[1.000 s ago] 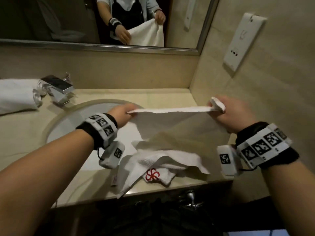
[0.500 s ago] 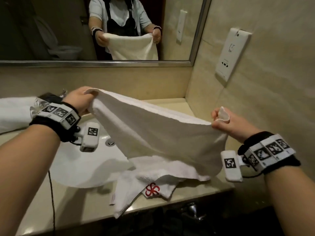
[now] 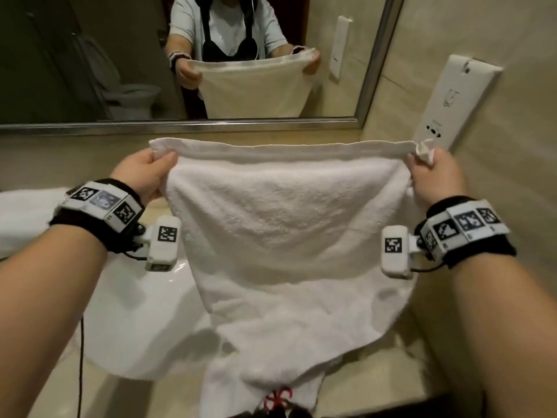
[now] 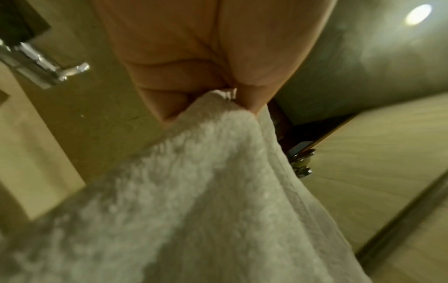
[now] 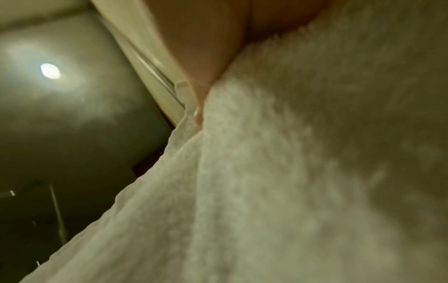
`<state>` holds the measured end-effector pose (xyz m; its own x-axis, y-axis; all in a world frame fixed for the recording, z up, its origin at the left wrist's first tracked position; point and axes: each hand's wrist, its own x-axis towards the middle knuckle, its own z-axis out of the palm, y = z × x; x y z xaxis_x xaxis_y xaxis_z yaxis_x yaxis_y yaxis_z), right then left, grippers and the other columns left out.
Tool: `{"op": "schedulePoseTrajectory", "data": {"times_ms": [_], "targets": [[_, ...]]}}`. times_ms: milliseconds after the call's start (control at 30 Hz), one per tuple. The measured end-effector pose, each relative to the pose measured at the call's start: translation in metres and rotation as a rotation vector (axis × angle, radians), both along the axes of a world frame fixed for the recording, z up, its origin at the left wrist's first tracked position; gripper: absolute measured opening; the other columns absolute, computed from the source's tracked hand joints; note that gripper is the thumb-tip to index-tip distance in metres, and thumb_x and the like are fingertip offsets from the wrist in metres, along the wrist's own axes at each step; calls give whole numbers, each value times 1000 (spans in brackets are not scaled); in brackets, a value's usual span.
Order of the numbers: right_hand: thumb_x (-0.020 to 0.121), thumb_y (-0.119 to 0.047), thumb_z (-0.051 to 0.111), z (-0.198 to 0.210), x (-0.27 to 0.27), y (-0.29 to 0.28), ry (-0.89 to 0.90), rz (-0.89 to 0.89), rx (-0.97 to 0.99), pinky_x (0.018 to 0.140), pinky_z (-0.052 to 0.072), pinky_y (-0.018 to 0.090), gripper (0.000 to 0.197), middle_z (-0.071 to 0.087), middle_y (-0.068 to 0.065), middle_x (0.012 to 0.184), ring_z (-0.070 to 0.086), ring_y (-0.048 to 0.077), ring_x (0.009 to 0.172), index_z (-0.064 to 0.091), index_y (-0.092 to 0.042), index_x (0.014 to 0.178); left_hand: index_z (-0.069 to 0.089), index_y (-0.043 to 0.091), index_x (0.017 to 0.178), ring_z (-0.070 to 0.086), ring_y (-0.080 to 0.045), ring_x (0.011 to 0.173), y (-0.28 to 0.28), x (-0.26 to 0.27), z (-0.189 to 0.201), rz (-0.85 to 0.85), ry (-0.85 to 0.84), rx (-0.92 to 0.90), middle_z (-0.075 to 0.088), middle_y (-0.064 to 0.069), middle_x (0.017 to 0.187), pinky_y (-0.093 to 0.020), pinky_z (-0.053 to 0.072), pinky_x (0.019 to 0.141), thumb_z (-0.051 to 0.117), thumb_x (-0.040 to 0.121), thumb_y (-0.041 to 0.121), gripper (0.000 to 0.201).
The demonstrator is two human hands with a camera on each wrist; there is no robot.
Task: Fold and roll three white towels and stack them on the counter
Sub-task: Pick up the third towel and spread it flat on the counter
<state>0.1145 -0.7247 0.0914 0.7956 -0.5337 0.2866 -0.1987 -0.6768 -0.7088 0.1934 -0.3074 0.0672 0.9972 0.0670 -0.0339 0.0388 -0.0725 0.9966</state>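
A white towel (image 3: 280,230) hangs spread out in the air over the sink and counter. My left hand (image 3: 150,170) pinches its top left corner, and my right hand (image 3: 428,170) pinches its top right corner. The top edge is pulled taut between them. In the left wrist view the towel (image 4: 194,191) runs down from my left hand (image 4: 230,99). In the right wrist view the towel (image 5: 266,181) drops from my right hand (image 5: 201,107). A second white towel (image 3: 271,384) with a red emblem lies crumpled on the counter's front edge below. A third white towel (image 3: 24,212) lies at far left.
A white sink basin (image 3: 135,321) is set in the beige counter (image 3: 376,384). A mirror (image 3: 90,55) spans the back wall. On the right wall a white socket panel (image 3: 452,98) is mounted close to my right hand. A chrome tap (image 4: 43,70) shows in the left wrist view.
Both hands have risen and moved apart, lifting the towel off the counter. It went from a narrow strip between my hands to a full sheet hanging open.
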Motion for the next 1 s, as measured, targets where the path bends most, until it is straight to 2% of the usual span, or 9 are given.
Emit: {"op": "schedulePoseTrajectory", "data": {"times_ms": [67,167,300,367,433,533,633,767,1000], "targets": [[88,-38,53,-3,39,0,7,-4,10,65,32,25,31,60,11,87,52,25,76,59,-9,98,58,25,80,60,-12,63,-2,32,-4,24,34,31,63,2,75,-24,53,52,50,93,29,16],[85,-43,57,-27,75,1,55,30,41,73,39,30,34,63,14,95,58,30,87,58,-12,98,57,22,79,56,-15,69,-6,69,-37,33,135,89,59,-4,82,-29,47,60,45,95,28,21],[86,-44,55,-81,147,-1,236,-23,89,82,38,33,49,59,19,118,55,35,107,51,-6,116,55,-5,89,53,-24,54,-10,135,-105,74,274,224,51,-13,66,-15,44,42,41,96,26,34],[87,-43,55,-115,168,-5,446,-28,117,90,39,36,53,56,19,126,52,36,113,46,-7,124,56,-4,87,52,-37,64,-9,160,-139,55,324,384,56,-27,74,-27,47,55,39,96,31,41],[88,-38,55,-155,172,-7,753,3,59,97,39,37,54,52,17,132,49,35,119,42,-9,131,53,10,70,52,-31,69,-9,175,-169,38,395,430,54,-24,77,-35,44,67,40,94,37,38],[94,-31,46,-193,165,-9,1015,53,-79,102,35,37,49,45,18,139,43,36,126,39,-5,135,50,12,63,53,-33,72,-8,184,-198,56,473,446,53,-20,73,-46,48,78,44,91,40,40],[97,-27,40,-199,177,-16,896,-38,-125,96,38,40,43,51,27,129,48,42,118,47,4,125,59,5,79,61,-41,90,-1,192,-204,80,501,567,62,-24,86,-50,49,92,42,90,44,44],[95,-27,43,-194,198,-23,758,-130,-122,90,40,43,39,55,30,120,51,44,110,52,5,115,58,2,108,57,-41,105,-3,197,-196,118,480,700,60,-28,114,-42,45,94,37,93,42,48],[90,-22,53,-166,152,8,635,94,-204,101,36,40,41,41,18,135,44,35,121,45,-9,128,47,9,124,51,-36,111,-22,141,-159,25,254,809,43,-20,130,-43,42,101,53,88,29,41]]}}
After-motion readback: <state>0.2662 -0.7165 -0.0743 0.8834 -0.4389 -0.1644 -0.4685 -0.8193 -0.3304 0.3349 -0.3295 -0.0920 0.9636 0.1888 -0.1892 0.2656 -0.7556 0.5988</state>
